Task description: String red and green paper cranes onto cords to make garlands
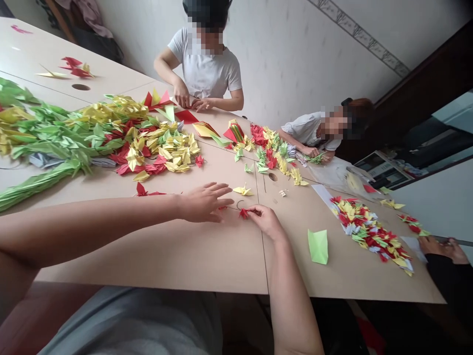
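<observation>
The small red paper crane [243, 213] lies near the centre of the frame, at the fingertips of the right hand [271, 224], whose grip is closed to a narrow pinch on one edge of it. The left hand [203, 203], just left of centre, has its fingers spread wide and flat above the worktop [148, 256], and its grip appears to have hold of nothing, though whether its fingertips touch the red paper piece [222, 208] beside them is too small to tell. A thin dark cord [238, 202] curves between the two hands. To handle the crane well, the right hand should pinch lightly at a firm fold, since pressing on the wings would probably crease them. The left hand would do best to steady the cord so it neither loops nor snags. The yellow crane [243, 190] just above the hands calls for care, as a sweeping finger could knock it. Elbows should likewise stay clear of the green paper sheet [318, 246] at right of centre and the heaped folded paper [177, 150] at upper left.
</observation>
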A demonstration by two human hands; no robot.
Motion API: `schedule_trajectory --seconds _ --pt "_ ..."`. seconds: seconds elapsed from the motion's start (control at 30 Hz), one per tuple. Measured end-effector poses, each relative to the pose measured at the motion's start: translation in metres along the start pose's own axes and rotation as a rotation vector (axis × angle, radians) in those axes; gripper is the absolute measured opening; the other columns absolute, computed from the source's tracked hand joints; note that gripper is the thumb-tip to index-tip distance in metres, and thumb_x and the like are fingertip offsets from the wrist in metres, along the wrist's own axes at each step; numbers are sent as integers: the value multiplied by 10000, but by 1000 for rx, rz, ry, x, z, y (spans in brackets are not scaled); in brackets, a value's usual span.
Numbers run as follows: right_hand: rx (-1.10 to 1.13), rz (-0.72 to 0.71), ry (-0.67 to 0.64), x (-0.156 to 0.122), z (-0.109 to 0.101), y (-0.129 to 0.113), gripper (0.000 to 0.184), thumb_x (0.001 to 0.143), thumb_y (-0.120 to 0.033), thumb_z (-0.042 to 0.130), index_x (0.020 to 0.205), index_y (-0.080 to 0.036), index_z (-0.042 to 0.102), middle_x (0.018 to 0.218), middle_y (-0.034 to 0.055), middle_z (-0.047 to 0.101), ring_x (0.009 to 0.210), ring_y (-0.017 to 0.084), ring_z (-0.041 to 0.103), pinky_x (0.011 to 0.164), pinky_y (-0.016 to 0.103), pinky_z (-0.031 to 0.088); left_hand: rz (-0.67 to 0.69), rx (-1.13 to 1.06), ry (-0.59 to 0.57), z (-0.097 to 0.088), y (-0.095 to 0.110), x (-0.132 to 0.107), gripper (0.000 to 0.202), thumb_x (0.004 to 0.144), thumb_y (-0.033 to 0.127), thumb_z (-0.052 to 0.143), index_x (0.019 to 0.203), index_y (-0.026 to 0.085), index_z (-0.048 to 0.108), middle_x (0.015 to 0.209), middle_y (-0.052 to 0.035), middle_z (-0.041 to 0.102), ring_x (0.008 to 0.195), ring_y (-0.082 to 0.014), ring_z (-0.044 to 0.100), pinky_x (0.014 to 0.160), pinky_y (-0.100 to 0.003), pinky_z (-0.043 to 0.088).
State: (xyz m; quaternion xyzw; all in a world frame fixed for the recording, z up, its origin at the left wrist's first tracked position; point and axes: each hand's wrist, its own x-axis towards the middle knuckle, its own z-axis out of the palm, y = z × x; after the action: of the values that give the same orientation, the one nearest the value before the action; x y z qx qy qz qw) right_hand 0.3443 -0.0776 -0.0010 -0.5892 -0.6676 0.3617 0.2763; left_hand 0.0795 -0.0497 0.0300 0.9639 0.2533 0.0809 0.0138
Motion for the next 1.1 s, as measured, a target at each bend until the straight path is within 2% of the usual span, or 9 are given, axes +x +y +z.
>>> schedule_trajectory --seconds 0.2,0.37,0.47,0.57,0.73,0.83,0.9,1.0,1.1 --pt "23 -17 6 0 3 -1 195 813 -297 563 860 -197 724 888 49 754 828 197 680 782 327 522 73 -67 12 17 17 30 605 870 498 620 1402 231 513 1510 -185 435 1404 -370 375 1120 -525 317" --pt "43 -34 14 1 4 -2 212 818 -343 580 866 -195 725 907 59 751 847 203 678 796 336 522 68 -95 65 16 15 21 587 887 495 600 1393 210 518 1500 -186 449 1411 -368 366 1125 -522 320" --pt "52 -44 9 0 6 -3 241 831 -369 572 912 -201 725 951 60 751 888 206 676 800 326 516 45 -113 155 5 7 -5 511 918 453 571 1351 184 551 1469 -200 480 1382 -359 412 1101 -509 377" --pt "29 -47 13 1 9 -4 248 847 -375 551 926 -206 715 910 48 745 838 199 663 752 312 501 -30 -105 238 -6 -8 -45 435 956 405 518 1325 179 567 1466 -200 481 1388 -339 409 1100 -503 403" --pt "-14 -82 16 1 13 -6 257 866 -389 527 896 -209 707 807 32 715 721 176 622 653 282 471 -325 -35 387 -21 -34 -123 349 986 408 440 1217 216 618 1401 -130 542 1311 -287 498 1061 -474 464" --pt "22 -57 32 1 15 -7 334 875 -419 497 1007 -197 709 818 45 713 670 165 601 630 286 473 -550 21 457 -27 -41 -158 297 987 378 436 1146 219 630 1311 -91 601 1249 -249 545 1057 -473 466" --pt "39 -39 45 1 14 -7 406 876 -436 488 1130 -189 686 824 50 709 641 158 584 637 295 480 -697 24 478 -30 -42 -173 304 984 402 419 1125 231 628 1242 -63 642 1218 -231 565 1026 -443 493" --pt "28 -13 59 2 12 -3 457 859 -434 511 1218 -187 650 798 39 685 606 147 549 644 300 483 -875 -10 463 -28 -41 -181 389 969 483 396 1138 215 621 1241 -79 647 1154 -220 599 816 -313 566" --pt "29 30 81 2 6 0 442 849 -434 526 1183 -178 660 769 32 656 594 146 532 610 296 474 -932 -22 447 -21 -44 -184 502 947 557 375 1138 179 645 1198 -69 674 858 -147 657 650 -223 521"
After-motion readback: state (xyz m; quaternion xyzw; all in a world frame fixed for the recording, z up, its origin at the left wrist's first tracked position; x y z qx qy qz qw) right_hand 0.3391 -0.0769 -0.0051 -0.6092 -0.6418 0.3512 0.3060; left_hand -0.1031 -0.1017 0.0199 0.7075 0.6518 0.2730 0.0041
